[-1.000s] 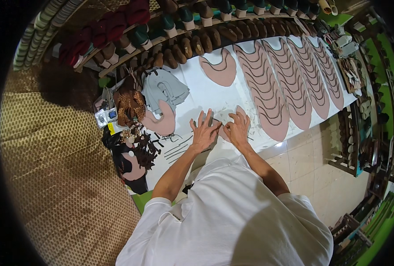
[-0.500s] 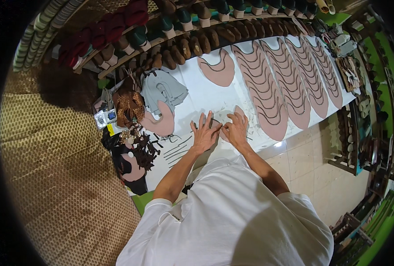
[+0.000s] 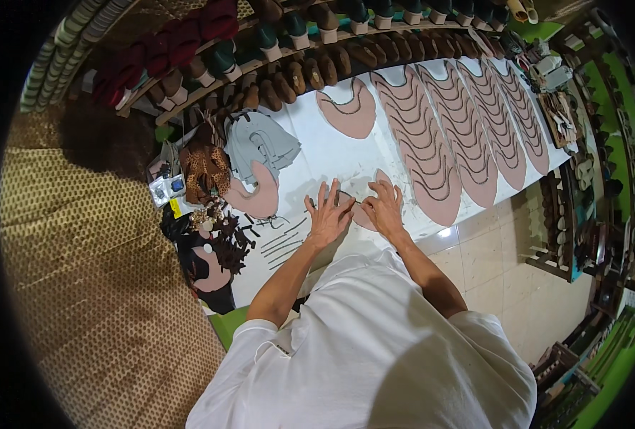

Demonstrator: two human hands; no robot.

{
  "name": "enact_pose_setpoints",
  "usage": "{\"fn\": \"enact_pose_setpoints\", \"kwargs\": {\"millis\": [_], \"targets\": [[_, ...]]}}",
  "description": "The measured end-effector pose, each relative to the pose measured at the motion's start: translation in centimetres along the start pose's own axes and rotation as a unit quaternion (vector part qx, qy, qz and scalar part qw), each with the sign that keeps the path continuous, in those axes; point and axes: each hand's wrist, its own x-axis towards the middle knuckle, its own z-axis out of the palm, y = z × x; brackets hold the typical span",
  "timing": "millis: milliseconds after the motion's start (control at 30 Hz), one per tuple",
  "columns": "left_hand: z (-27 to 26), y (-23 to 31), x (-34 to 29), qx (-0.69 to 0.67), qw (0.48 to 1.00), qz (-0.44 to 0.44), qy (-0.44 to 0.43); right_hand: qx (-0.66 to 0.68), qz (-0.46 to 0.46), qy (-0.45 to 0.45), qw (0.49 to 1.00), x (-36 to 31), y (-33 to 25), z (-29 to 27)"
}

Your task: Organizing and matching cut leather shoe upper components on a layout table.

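Observation:
A pink U-shaped shoe upper piece (image 3: 362, 217) lies on the white tabletop beneath both my hands, which cover much of it. My left hand (image 3: 328, 220) rests on its left part with fingers spread, thumb toward the middle. My right hand (image 3: 384, 211) is bent over the right part, thumb and forefinger drawn together at a thin dark strip (image 3: 357, 202) by the inner curve. The fingertips hide most of that strip. Several loose dark strips (image 3: 283, 243) lie left of my left hand.
Overlapping pink pieces with dark-edged curves (image 3: 432, 154) lie in rows to the right. A single pink piece (image 3: 353, 114) sits farther back. Grey cut pieces (image 3: 260, 146), another pink piece (image 3: 258, 196) and dark scraps (image 3: 235, 247) crowd the left. Shoes (image 3: 296, 32) line racks behind the table.
My right thumb and forefinger have shifted slightly right, away from the left thumb. My left hand stays nearly in place; the whole view moves a little left.

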Motion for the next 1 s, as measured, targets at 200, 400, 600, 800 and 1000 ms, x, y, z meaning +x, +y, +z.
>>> {"fn": "enact_pose_setpoints", "kwargs": {"millis": [200,400,600,800,1000], "targets": [[-0.3,-0.4,0.2,0.049,0.998,0.046,-0.004,-0.077,-0.037,-0.02,0.996,-0.4,-0.5,0.2],[-1.2,-0.1,0.9,0.079,0.992,0.096,0.004,-0.123,-0.066,0.003,0.99,-0.4,-0.8,0.8],[-1.5,0.1,0.5,0.023,0.997,0.069,0.011,-0.123,-0.055,0.005,0.991,-0.3,-0.9,1.0],[-0.9,0.5,-0.2,0.043,0.997,0.058,-0.025,-0.114,-0.05,0.004,0.992,-0.1,-1.0,1.0],[-0.7,1.3,-0.4,0.043,0.998,0.038,-0.026,-0.115,-0.052,0.006,0.992,-0.2,-1.0,1.0]]}}
